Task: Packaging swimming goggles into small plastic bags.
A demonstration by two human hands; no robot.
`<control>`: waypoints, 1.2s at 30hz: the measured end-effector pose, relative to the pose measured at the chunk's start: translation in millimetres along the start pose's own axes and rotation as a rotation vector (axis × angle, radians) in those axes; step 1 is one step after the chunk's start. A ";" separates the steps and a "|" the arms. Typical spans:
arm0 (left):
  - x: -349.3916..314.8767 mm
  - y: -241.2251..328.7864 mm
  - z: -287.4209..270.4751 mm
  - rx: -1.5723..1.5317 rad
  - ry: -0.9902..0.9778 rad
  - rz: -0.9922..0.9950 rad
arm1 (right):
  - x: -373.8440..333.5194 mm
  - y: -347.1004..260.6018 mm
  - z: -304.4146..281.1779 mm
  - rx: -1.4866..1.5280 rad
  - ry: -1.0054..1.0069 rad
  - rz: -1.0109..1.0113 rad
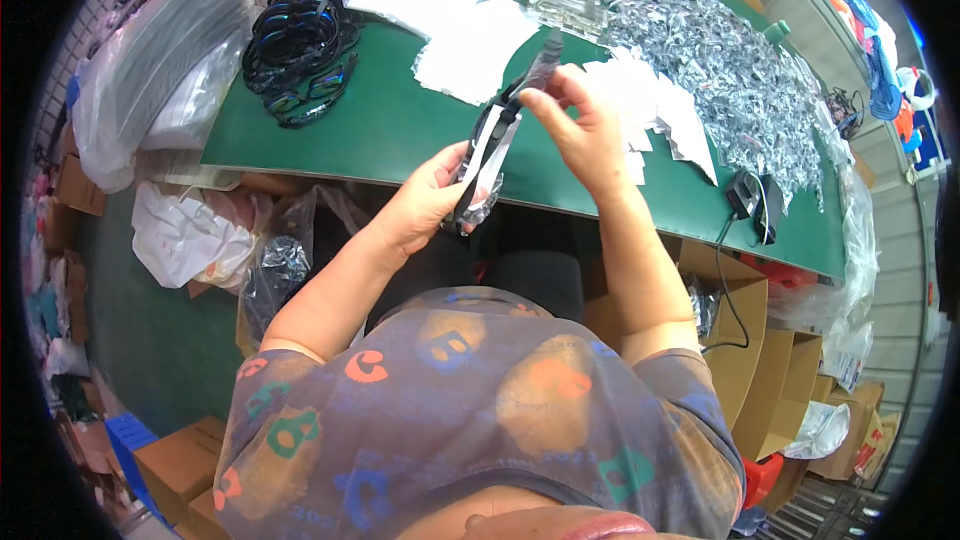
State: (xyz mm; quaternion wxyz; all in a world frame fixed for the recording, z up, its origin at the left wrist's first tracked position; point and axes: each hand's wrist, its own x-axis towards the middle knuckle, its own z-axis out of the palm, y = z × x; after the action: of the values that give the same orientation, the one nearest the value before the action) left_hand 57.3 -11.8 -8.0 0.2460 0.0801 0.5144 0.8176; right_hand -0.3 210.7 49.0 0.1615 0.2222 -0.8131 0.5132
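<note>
In front of my chest, over the table's near edge, a pair of black swim goggles (463, 202) is held upright and tilted. A white paper slip (493, 153) lies along its strap. My left hand (428, 202) is closed around the lower part of the goggles. My right hand (578, 125) pinches at the upper end, where a dark, shiny small plastic packet (545, 58) sticks up past the fingertips. Whether that packet is joined to the strap I cannot tell. Fingers partly hide the lenses.
On the green table (380, 145) lie a heap of black goggles (295, 35), white paper stacks (475, 50) and a wide pile of small clear packets (700, 70). A black adapter with a cable (743, 195) sits at the right edge. Cardboard boxes (735, 340) stand below.
</note>
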 end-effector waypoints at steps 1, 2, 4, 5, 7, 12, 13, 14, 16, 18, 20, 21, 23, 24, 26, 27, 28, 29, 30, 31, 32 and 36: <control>-0.6 -1.5 0.2 -0.030 0.010 -0.023 | 1.1 9.7 6.2 -0.080 -0.002 -0.050; -1.0 -3.3 1.4 -0.030 0.012 -0.020 | 0.8 15.9 10.5 -0.106 -0.001 -0.024; -3.1 -6.8 3.5 -0.083 0.095 -0.011 | -3.7 32.3 19.6 0.104 0.011 0.114; -3.2 -7.0 2.0 -0.082 0.097 -0.011 | -4.9 38.9 22.5 0.311 0.026 0.254; -6.5 -8.3 -1.3 -0.093 0.059 -0.026 | -7.7 40.2 23.5 0.317 -0.004 0.270; -6.4 -2.2 -0.3 -0.147 0.030 -0.058 | -7.8 25.7 21.4 0.269 -0.023 0.203; -6.2 -0.1 1.8 -0.203 0.029 -0.073 | -8.1 26.3 21.8 0.268 -0.019 0.204; -5.5 -1.8 2.9 -0.203 0.027 -0.074 | -8.8 27.8 23.1 0.281 -0.015 0.206; -5.9 -6.9 4.9 0.082 0.033 -0.023 | -10.0 31.1 25.2 0.295 -0.011 0.208; -7.7 -9.8 5.8 0.054 0.058 -0.035 | -11.6 33.5 27.2 0.275 0.010 0.186; -8.5 -13.7 0.4 0.055 0.042 -0.068 | -15.1 28.7 28.2 0.179 0.018 0.159; -9.3 -13.4 -0.7 0.056 0.044 -0.070 | -17.2 26.5 28.2 0.079 0.030 0.130; -11.5 -11.2 -2.7 0.049 0.046 -0.104 | -21.1 24.0 31.2 -0.024 0.055 0.044; -12.5 -9.3 -3.0 0.050 0.046 -0.105 | -22.4 22.8 31.5 -0.130 0.081 -0.044; -14.7 -6.0 -3.7 0.075 0.018 -0.152 | -26.1 25.8 32.8 -0.305 0.085 -0.117; -15.8 -4.6 -4.7 0.077 0.018 -0.152 | -26.2 25.2 35.8 -0.289 0.093 -0.095; -16.7 -3.2 -5.9 0.066 0.013 -0.188 | -26.6 25.0 37.9 -0.273 0.102 -0.074; -17.4 -1.9 -7.2 0.055 0.007 -0.225 | -28.6 25.1 38.8 -0.273 0.104 -0.076; -17.9 -1.5 -10.0 0.058 0.008 -0.222 | -30.8 24.8 40.2 -0.242 0.107 -0.051; -17.9 -2.2 -13.4 0.052 -0.016 -0.261 | -32.0 25.6 41.4 -0.211 0.109 -0.026; -17.5 -2.0 -15.1 0.046 -0.040 -0.299 | -32.2 28.2 42.6 -0.221 0.121 -0.066; -22.4 5.2 -8.0 0.163 0.006 -0.214 | -36.2 40.1 48.4 0.050 0.149 0.103</control>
State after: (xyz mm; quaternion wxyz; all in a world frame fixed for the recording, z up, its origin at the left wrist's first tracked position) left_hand 72.0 -30.9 -4.4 0.3226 0.0420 0.5856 0.7425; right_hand 7.6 188.9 -19.7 0.1893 0.1453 -0.7960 0.5563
